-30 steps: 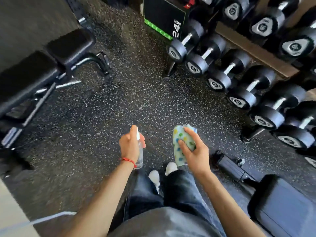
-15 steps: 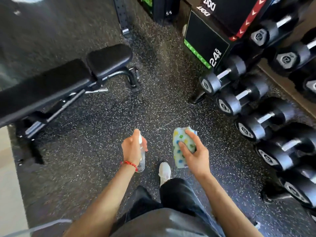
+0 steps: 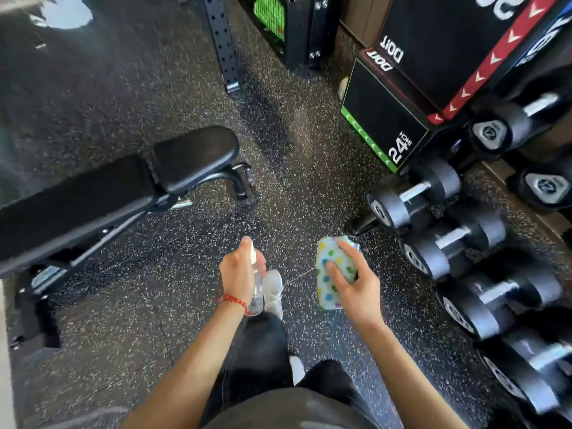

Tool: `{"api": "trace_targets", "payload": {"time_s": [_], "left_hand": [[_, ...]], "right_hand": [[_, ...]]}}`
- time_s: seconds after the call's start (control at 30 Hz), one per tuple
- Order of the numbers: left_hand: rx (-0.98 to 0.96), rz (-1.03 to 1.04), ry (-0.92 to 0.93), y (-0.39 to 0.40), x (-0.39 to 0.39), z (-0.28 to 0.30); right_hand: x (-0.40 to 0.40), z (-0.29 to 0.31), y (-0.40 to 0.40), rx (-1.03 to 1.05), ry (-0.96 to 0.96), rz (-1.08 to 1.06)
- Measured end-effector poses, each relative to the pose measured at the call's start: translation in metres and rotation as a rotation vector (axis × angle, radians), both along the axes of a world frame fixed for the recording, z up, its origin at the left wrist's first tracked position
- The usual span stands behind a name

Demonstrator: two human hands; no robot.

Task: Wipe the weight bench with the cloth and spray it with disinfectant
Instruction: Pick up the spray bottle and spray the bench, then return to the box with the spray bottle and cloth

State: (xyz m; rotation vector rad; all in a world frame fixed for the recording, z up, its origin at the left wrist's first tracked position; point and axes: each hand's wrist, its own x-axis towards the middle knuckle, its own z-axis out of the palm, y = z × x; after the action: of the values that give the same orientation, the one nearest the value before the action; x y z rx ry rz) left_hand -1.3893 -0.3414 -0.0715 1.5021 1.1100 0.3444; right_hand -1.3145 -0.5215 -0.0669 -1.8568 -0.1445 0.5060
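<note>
Speckled black rubber floor (image 3: 130,320), gym setting.

Bench (image 3: 123,193): black padded, upper left, well apart from both hands; its left end runs off the frame, lower frame parts blurred.

Dumbbells (image 3: 439,252): row along the right edge, farthest ones cut off by the frame; end markings too blurred to read.

Boxes (image 3: 433,72): stacked, upper right, tops cut off; "24 inch" legible on the lower one.

Upright (image 3: 221,41): perforated black post, top centre, upper end out of frame.

Left hand (image 3: 238,274): held out at waist height, back of hand up, fingers wrapped round a clear bottle (image 3: 257,292); nozzle mostly hidden by the hand. Red cord (image 3: 233,300) at the wrist.

Right hand (image 3: 356,286): held out beside the left, thumb and fingers pinching a folded cloth (image 3: 329,274), white with coloured dots; cloth's far side hidden by the fingers.

Shoe (image 3: 274,292): white, partly hidden behind the bottle.
</note>
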Motion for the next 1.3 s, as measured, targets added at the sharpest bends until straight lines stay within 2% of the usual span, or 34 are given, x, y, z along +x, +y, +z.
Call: {"api": "trace_targets", "payload": {"time_s": [0.47, 0.77, 0.97, 1.3], "left_hand": [[-0.009, -0.099, -0.094, 0.141, 0.239, 0.02], [-0.047, -0.056, -0.079, 0.172, 0.398, -0.008], [0.001, -0.046, -0.088, 0.184, 0.502, 0.006], [0.015, -0.146, -0.076, 0.235, 0.64, -0.003]], "right_hand": [[0.22, 0.016, 0.138, -0.015, -0.078, -0.12], [0.386, -0.006, 0.176, -0.016, -0.134, -0.11], [0.493, 0.002, 0.189, -0.03, -0.135, -0.082], [0.611, -0.005, 0.241, -0.048, -0.132, -0.136]]}}
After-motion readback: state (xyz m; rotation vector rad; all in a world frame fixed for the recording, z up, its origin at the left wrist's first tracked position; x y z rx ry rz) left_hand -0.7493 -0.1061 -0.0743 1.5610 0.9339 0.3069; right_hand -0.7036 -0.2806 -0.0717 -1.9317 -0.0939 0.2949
